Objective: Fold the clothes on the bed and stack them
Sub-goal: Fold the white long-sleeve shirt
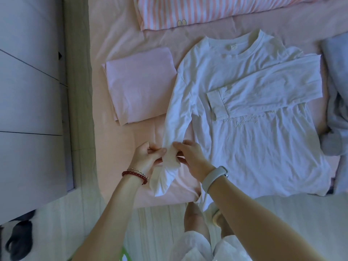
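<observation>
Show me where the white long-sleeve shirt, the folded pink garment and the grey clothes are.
white long-sleeve shirt point(254, 147): head view, on its chest below the lettering.
folded pink garment point(141, 85): head view, middle of its top layer.
grey clothes point(337, 102): head view, on the pile's crumpled middle.

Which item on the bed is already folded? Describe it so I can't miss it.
Start at the striped pillow at the bed's far end. Just below it, left of the spread white shirt, lies the folded pink cloth: a neat flat rectangle, unlike the crumpled grey garment on the right.
</observation>
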A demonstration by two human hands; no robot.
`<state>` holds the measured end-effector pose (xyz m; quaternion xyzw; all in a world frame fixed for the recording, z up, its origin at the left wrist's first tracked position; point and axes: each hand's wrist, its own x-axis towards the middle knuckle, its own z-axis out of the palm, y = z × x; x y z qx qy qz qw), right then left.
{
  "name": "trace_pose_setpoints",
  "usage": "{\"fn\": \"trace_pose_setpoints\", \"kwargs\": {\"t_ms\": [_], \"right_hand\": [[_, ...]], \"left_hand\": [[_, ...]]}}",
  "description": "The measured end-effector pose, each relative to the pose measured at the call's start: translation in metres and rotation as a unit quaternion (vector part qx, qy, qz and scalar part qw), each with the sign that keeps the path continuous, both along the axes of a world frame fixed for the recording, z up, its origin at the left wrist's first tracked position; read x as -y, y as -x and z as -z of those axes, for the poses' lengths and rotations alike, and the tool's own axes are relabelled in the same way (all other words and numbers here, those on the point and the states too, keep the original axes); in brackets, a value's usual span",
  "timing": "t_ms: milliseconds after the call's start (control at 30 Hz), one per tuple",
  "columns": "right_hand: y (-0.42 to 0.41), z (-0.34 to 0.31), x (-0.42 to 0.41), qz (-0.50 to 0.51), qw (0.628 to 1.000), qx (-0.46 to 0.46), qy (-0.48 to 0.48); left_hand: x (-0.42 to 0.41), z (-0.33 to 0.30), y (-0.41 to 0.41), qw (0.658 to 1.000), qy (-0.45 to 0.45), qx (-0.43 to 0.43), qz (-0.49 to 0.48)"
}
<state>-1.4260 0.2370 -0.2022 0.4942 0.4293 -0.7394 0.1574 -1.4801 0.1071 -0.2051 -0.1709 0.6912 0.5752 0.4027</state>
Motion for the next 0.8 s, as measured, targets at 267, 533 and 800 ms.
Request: {"fn": "trace_pose_setpoints", "kwargs": {"t_ms": [267, 533, 800], "right_hand": [[-0.018, -0.003, -0.014, 0.095, 0.995, -0.016, 0.013], [-0.027, -0.007, -0.016, 0.162, 0.983, -0.042, 0.078], [-0.027, -0.005, -0.021, 0.105, 0.994, -0.033, 0.018]], "left_hand": [[-0.008, -0.002, 0.010, 0.988, -0.016, 0.153, 0.031], [-0.014, 0.003, 0.021, 0.990, -0.008, 0.141, 0.012], [0.001, 0.003, 0.028, 0.990, -0.029, 0.135, -0.033]]}}
